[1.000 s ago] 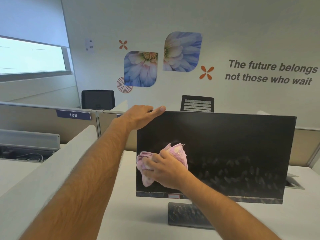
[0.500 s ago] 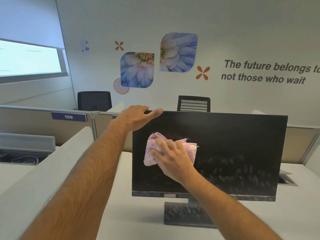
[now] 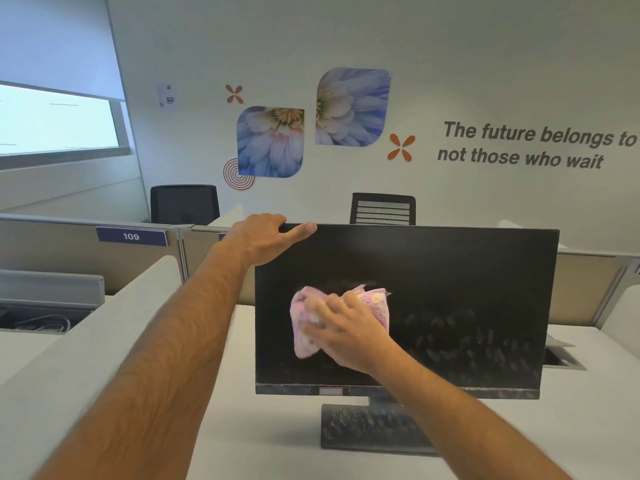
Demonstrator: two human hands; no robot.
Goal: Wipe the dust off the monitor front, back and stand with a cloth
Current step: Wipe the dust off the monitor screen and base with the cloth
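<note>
A black monitor stands on a white desk, screen toward me, with dusty smears across its lower right part. Its dark rectangular stand base is speckled with dust. My left hand grips the monitor's top left corner, fingers over the top edge and thumb along the front. My right hand presses a crumpled pink cloth against the left half of the screen, fingers curled round it.
Beige cubicle partitions with a "109" tag run behind the desk. Two black office chairs stand beyond them by the wall. A low white divider is to my left. A cable hatch sits at the desk's right.
My right hand moved the cloth up the screen from the lower left, then slightly back down and to the right. My left hand kept its grip on the top corner.
</note>
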